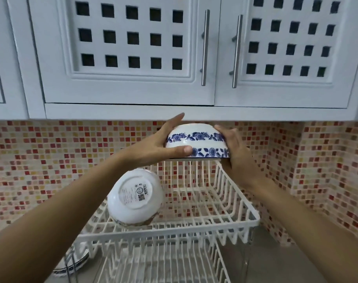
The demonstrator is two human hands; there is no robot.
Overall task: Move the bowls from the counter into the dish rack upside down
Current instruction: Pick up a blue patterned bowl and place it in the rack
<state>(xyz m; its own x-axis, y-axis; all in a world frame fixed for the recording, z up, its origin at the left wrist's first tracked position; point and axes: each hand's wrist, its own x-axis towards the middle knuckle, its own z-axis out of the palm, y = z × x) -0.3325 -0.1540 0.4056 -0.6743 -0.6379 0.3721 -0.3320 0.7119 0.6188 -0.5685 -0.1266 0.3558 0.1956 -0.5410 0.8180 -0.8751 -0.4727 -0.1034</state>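
Glazed blue-and-white bowl (197, 142), inverted, is clamped between left hand (163, 144) and right hand (238, 154) above the white wire dish rack (194, 223); released crooked, it could knock the inverted bowl (135, 198) at left.

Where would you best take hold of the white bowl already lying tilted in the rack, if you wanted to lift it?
Probably by its rim, one of the hands on each side. The white ceramic bowl leans upside down in the white wire dish rack, its smooth, rounded base facing the camera with little to pinch. Both hands hold the blue-flowered white bowl that way: left hand, right hand.
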